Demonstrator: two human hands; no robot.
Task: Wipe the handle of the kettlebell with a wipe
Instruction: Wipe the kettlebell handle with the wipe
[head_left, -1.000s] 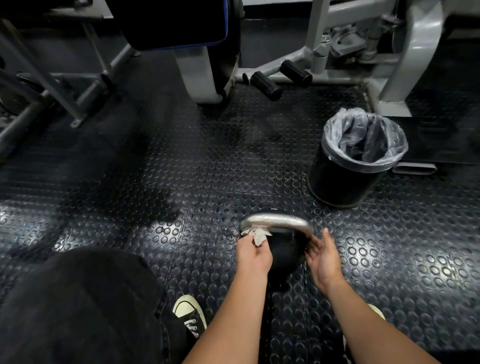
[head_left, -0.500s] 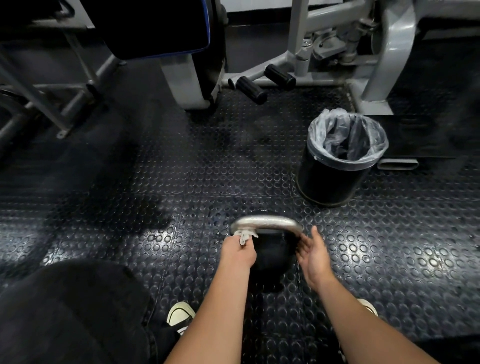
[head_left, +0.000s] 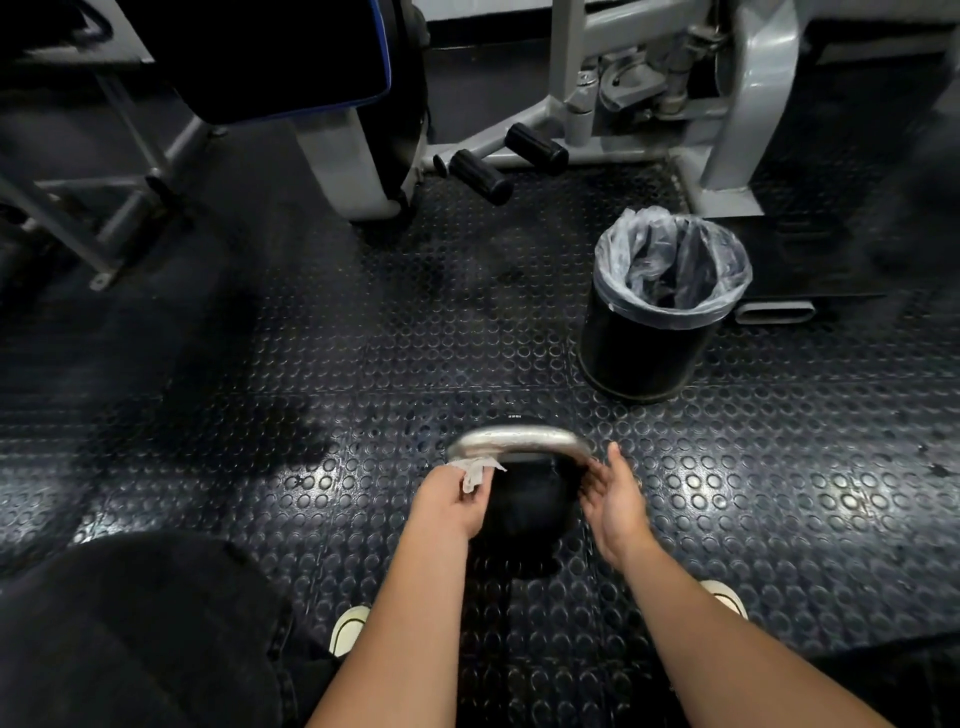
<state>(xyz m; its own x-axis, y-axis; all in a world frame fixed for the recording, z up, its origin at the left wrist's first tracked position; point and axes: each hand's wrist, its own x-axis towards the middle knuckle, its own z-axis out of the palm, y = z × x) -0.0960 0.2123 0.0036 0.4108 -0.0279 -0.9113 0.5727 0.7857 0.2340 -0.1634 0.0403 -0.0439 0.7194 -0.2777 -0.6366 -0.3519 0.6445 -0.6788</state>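
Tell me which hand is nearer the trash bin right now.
Right. The right hand steadies the kettlebell handle's right end, on the side toward the bin; the left hand holds the wipe at the far end.

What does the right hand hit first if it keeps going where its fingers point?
Probably the right end of the kettlebell handle: the right hand has its fingers aimed up-left at it, seemingly touching already; depth unclear.

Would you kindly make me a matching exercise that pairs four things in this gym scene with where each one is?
Things:
1. wipe
2. right hand
3. bin
4. kettlebell

Places:
A. by the right end of the handle
B. standing on the studded floor between both hands
C. held in the left hand at the handle's left end
D. beyond the kettlebell, to the right

Pairs: 1-C, 2-A, 3-D, 4-B
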